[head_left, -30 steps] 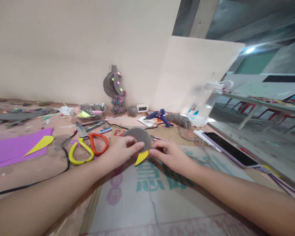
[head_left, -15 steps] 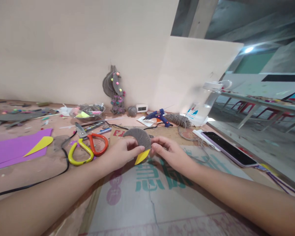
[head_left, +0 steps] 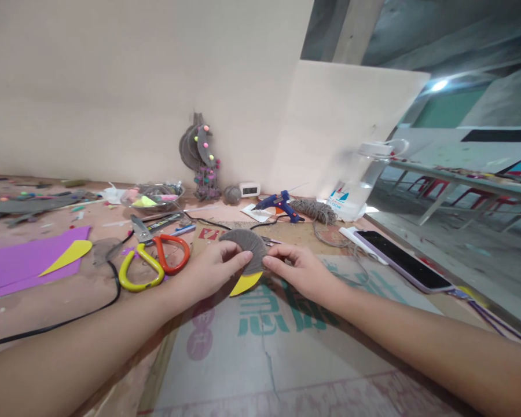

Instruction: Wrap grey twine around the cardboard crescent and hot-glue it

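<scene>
One crescent (head_left: 257, 249), wrapped in gray yarn (yellow tip (head_left: 246, 284) bare), over printed board (head_left: 226, 370). Pinched in left hand (head_left: 213, 265), thumb to front. At right edge, right hand (head_left: 301, 271), thumb and forefinger nearly together (grip impossible to tell). Leftward, scissors (head_left: 158, 249).

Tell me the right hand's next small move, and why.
I'd probably have the right hand lay another turn of grey yarn beside the last wraps: the crescent is mostly covered, its yellow tip is bare, and the left hand is already gripping the wrapped part.
</scene>
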The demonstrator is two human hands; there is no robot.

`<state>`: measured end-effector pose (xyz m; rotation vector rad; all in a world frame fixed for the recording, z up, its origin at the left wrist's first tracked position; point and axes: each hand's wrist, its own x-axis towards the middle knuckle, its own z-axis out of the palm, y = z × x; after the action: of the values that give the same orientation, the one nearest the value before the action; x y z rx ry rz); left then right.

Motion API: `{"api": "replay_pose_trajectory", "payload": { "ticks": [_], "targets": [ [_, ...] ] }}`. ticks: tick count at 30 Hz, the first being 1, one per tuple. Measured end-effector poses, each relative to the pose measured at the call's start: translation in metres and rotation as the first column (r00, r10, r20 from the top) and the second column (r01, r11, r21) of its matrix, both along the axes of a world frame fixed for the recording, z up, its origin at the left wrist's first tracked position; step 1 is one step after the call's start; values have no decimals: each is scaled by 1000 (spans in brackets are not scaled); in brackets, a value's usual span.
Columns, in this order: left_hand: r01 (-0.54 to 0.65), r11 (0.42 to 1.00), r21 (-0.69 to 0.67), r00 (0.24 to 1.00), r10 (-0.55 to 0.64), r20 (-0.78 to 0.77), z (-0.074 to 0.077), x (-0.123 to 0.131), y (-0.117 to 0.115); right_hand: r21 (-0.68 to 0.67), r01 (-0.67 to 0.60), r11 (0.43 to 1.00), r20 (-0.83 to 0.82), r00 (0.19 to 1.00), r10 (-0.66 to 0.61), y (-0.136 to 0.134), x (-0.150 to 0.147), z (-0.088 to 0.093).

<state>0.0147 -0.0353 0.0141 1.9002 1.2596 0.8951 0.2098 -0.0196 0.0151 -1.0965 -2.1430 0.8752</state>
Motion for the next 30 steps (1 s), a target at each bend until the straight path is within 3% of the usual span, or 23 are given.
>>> {"api": "replay_pose_trajectory", "payload": {
  "ticks": [5, 11, 15, 20, 30],
  "targets": [
    [52, 997, 50, 998, -54, 23, 2, 0, -1, -16, 9, 1000, -34, 999, -10, 0, -1, 3],
    [25, 999, -25, 996, -22, 86, 1, 2, -3, 85, 104, 991, -53, 994, -99, -9, -3, 10],
    [24, 999, -37, 999, -22, 39, -2, 0, 0, 85, 81, 993, -101, 992, -73, -10, -3, 8],
    [-24, 1000, 1, 998, 24, -53, -5, -3, 5, 93, 39, 995, -27, 999, -37, -7, -2, 6],
    [-70, 995, -64, 990, 77, 114, -8, -3, 7, 65, 24, 998, 40, 999, -26, -5, -1, 4]
  ]
}}
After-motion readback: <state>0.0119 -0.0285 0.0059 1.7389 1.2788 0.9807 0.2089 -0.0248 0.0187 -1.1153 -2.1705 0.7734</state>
